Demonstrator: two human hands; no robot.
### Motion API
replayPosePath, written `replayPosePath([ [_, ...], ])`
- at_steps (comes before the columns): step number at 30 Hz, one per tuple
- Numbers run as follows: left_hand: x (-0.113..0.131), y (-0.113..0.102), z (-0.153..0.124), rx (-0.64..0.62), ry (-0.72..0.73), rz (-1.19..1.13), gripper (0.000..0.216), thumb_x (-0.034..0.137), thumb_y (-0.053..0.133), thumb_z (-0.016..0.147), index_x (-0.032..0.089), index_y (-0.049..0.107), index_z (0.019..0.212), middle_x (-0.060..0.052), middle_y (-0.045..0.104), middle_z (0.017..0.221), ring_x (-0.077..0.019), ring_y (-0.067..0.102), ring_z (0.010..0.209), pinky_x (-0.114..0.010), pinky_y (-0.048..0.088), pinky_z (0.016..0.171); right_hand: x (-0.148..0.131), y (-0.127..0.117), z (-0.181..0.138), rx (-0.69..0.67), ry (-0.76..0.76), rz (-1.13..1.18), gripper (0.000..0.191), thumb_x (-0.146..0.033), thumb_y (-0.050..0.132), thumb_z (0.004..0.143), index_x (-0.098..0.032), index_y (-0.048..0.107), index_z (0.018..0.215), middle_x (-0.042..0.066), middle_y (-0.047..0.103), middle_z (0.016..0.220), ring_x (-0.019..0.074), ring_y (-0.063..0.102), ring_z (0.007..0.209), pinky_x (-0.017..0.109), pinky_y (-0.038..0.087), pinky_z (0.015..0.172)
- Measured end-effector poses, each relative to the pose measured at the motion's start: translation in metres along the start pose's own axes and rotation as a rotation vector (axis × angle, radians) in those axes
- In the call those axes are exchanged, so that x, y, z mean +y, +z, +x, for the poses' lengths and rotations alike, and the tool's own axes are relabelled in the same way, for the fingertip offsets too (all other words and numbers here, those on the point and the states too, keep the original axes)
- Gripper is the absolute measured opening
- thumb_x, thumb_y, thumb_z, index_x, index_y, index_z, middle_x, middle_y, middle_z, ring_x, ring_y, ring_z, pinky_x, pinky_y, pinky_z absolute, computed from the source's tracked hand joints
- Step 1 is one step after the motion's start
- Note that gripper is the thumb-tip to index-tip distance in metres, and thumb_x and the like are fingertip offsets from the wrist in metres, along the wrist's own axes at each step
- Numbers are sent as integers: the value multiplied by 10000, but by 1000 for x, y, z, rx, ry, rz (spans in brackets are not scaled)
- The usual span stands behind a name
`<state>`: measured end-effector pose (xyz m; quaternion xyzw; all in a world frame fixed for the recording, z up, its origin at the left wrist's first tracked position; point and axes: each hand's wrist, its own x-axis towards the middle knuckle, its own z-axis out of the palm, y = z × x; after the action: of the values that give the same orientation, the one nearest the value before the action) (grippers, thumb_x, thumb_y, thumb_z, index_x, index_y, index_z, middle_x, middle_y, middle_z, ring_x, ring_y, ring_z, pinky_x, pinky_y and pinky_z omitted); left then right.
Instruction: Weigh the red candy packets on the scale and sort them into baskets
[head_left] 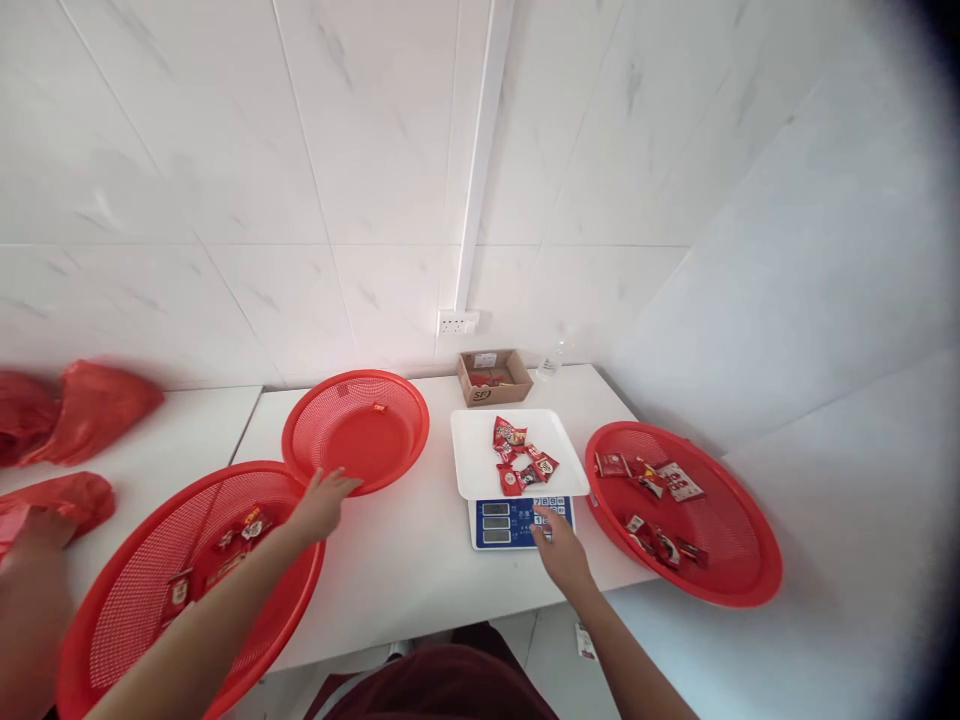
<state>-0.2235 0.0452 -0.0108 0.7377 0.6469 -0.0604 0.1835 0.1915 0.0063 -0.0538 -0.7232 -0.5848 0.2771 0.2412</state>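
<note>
My left hand (324, 503) reaches over the near-left red mesh basket (101, 640), its fingers stretched out by the near rim of the smaller red basket (367, 445). Nothing shows in its fingers. My right hand (561, 552) is over the lower right edge of the digital scale (496, 520), fingers apart at the keypad; whether they touch a key I cannot tell. Several red-wrapped snack packets (527, 468) lie on the scale's white tray (469, 445). One small packet (379, 407) is in the smaller basket; several packets (178, 592) lie in the near-left one, partly behind my arm.
A red basket (739, 510) with several packets stands right of the scale. Behind the scale are a cardboard box (499, 390) and a clear plastic bottle (551, 360). At left, another person's blurred arm (34, 600) reaches to a red plastic bag (82, 495); more red bags (97, 410) lie behind.
</note>
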Motion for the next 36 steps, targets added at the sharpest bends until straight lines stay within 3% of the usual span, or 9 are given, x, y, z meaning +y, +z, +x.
replayPosePath([
  [4, 60, 23, -4, 40, -26, -54, 621, 83, 387, 779, 189, 380, 1390, -85, 451, 1423, -212, 354, 1340, -429, 119, 1154, -7, -11, 51, 27, -269, -281, 460, -124, 372, 825, -132, 544, 1251, 115, 525, 1338, 245, 427, 1235, 382, 343, 1025],
  [8, 89, 32, -3, 72, -39, -141, 488, 174, 399, 840, 196, 472, 1322, -97, 553, 1300, -223, 464, 1237, -434, 157, 1139, -13, -14, 78, -100, -339, -460, 552, 17, 354, 760, -173, 591, 1221, 86, 583, 1283, 247, 438, 1199, 349, 363, 955],
  [12, 95, 32, -8, 50, -39, -197, 463, 119, 393, 818, 243, 567, 1229, -67, 621, 1176, -210, 516, 1158, -432, 157, 1132, -10, -17, 90, -165, -336, -505, 506, 7, 383, 752, -174, 632, 1153, 100, 654, 1143, 249, 497, 1098, 312, 391, 857],
  [16, 97, 32, -18, 41, -70, -242, 473, 102, 406, 791, 249, 590, 1202, -54, 626, 1180, -211, 514, 1144, -435, 186, 1121, -5, -24, 101, -94, -238, -417, 437, -50, 445, 732, -140, 636, 1116, 130, 651, 1119, 268, 537, 1064, 334, 402, 868],
  [20, 101, 34, -24, 49, -101, -299, 475, 82, 396, 772, 249, 612, 1160, -48, 640, 1163, -208, 527, 1112, -426, 216, 1111, -30, -22, 108, -96, -127, 3, 412, -194, 511, 750, -167, 608, 1150, 100, 668, 1077, 238, 605, 992, 336, 447, 861],
  [24, 108, 32, -26, 38, -102, -282, 517, 32, 364, 737, 248, 614, 1134, -43, 640, 1171, -199, 532, 1113, -432, 218, 1111, -72, -7, 110, -214, -289, 311, 541, -320, 520, 794, -223, 462, 1323, 83, 558, 1299, 211, 569, 1112, 328, 476, 863],
  [27, 111, 29, -29, 21, -100, -264, 546, -3, 355, 695, 248, 622, 1100, -43, 640, 1173, -192, 533, 1126, -439, 196, 1120, -81, 4, 114, -175, -402, 54, 523, -245, 538, 793, -211, 492, 1312, 103, 460, 1396, 250, 415, 1280, 386, 403, 976],
  [30, 110, 27, -33, -7, -112, -259, 559, -13, 358, 673, 264, 622, 1081, -38, 646, 1161, -190, 538, 1125, -450, 179, 1126, -68, 13, 117, -175, -383, -289, 473, -125, 525, 777, -206, 577, 1240, 115, 411, 1431, 306, 319, 1333, 447, 334, 1020],
  [36, 106, 32, -39, -21, -116, -253, 576, -13, 358, 658, 284, 614, 1079, -22, 650, 1161, -190, 545, 1127, -455, 174, 1132, -42, 14, 125, -153, -356, -400, 408, -50, 389, 817, -209, 650, 1087, 110, 521, 1269, 246, 523, 1092, 354, 410, 874],
])
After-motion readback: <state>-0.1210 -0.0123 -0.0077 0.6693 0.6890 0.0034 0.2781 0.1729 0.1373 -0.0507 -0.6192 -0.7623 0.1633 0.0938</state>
